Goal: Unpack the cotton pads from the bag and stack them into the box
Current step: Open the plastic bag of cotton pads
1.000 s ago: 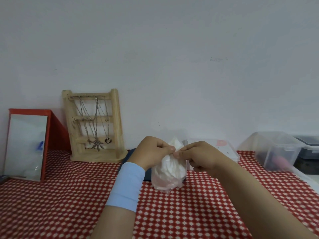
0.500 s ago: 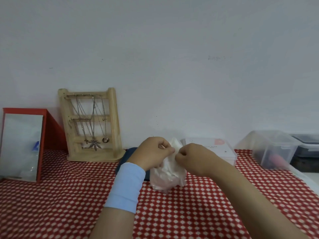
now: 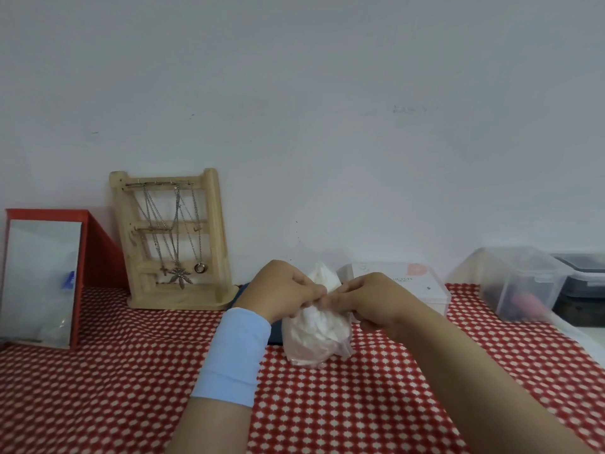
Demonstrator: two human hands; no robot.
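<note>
Head view: both hands meet at the gathered neck of the clear plastic bag (image 3: 342, 347), which stands on the red-and-white checked counter (image 3: 131, 388) directly in front of me. The left hand (image 3: 288, 290), with a pale blue wristband (image 3: 234, 355) below it, and the right hand (image 3: 368, 299) each have curled fingertips pinching the bunched top. A white tuft pokes up above the knuckles.

I judge this to be the opening step, since the neck looks closed and the cotton pads (image 3: 312, 326) show only as a white mass inside. No pad is out. The next move calls for parting or untwisting that thin film without tearing it or tipping the bag, then drawing the pads out in a tidy pile.

The box (image 3: 422, 290), clear with a pink mark on its lid, sits just behind the right hand near the wall. Its lid appears to be on, so it will need lifting off before anything can be stacked. I cannot make out what it contains.

Further right is a translucent tub (image 3: 514, 283) holding something pinkish and something dark, both blurred, with a dark lidded bin (image 3: 586, 276) beyond it. At left, a wooden jewellery stand (image 3: 212, 244) hung with necklaces (image 3: 178, 247) leans on the wall beside a red holder (image 3: 98, 253).
</note>
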